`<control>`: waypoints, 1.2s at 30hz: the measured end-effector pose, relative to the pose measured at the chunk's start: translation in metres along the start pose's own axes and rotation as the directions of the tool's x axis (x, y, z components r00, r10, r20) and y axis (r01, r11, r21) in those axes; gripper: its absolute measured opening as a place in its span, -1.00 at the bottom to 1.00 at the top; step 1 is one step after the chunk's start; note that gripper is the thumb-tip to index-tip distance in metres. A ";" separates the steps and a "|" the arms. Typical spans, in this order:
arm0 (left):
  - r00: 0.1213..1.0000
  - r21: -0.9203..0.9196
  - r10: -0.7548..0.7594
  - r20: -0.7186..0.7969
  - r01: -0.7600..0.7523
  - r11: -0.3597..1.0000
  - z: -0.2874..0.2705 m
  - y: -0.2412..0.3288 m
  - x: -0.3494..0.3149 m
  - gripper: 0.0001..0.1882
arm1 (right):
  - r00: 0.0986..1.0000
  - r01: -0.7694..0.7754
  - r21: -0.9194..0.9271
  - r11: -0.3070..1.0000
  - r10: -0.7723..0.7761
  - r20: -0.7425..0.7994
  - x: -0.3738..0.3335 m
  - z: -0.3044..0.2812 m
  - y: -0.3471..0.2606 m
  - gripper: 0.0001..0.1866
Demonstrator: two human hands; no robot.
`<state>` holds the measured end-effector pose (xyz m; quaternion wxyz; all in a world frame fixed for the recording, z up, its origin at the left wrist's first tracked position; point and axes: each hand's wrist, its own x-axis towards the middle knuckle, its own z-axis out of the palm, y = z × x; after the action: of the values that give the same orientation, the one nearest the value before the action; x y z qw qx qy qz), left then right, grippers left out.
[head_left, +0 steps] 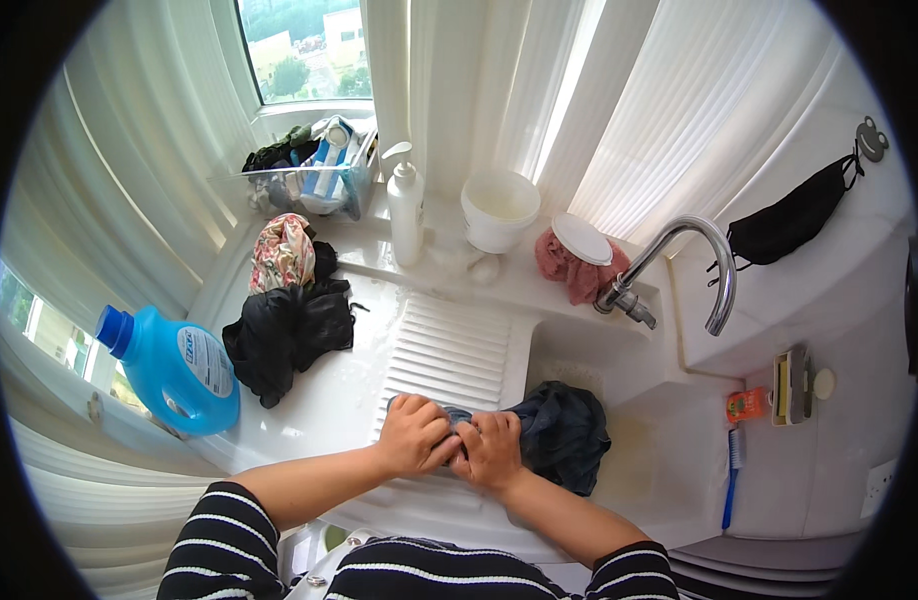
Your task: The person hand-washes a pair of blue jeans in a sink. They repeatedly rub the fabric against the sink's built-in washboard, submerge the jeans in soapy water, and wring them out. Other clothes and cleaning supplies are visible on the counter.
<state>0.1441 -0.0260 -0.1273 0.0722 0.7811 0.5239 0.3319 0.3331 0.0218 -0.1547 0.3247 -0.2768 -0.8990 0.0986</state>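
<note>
A wet, dark blue garment (562,437) hangs from the ribbed washboard (449,355) into the sink basin (669,470). My left hand (416,435) and my right hand (489,450) are side by side at the washboard's near end, fingers curled round a bunched part of it. Only a little of the cloth shows between the hands; the rest of the gripped part is hidden under them. Most of the garment lies crumpled to the right of my right hand, in the basin.
Left on the counter are a blue detergent bottle (184,370), black clothing (289,335) and a floral cloth (284,255). A clear bin (319,185), white pump bottle (406,215), white tub (499,210) and pink cloth (564,265) line the back. A curved faucet (724,270) overhangs the basin; a blue brush (732,480) is right.
</note>
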 end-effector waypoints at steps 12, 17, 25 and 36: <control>0.979 0.059 -0.173 -0.110 0.181 0.982 -0.003 0.007 0.024 -0.66 | 0.993 -0.084 0.008 0.996 0.085 -0.087 0.018 -0.011 0.003 -0.56; 0.980 -0.001 -0.124 -0.158 0.125 0.992 0.012 -0.020 0.030 -0.82 | 1.000 0.024 -0.061 0.998 -0.023 0.018 0.031 0.009 0.018 -0.57; 0.870 0.130 -0.492 0.014 0.487 0.864 0.014 -0.032 0.077 -0.72 | 0.952 -0.284 0.040 0.958 0.277 0.127 0.063 -0.001 0.025 -0.56; 0.867 -0.009 -0.359 -0.344 0.379 0.925 0.024 -0.063 0.096 -0.74 | 0.985 -0.167 0.062 0.984 0.169 -0.033 0.092 0.018 0.047 -0.54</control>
<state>0.1319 0.0907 -0.1322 0.0199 0.5992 0.6775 0.4260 0.2833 0.1125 -0.1363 0.3403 -0.3439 -0.8628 0.1467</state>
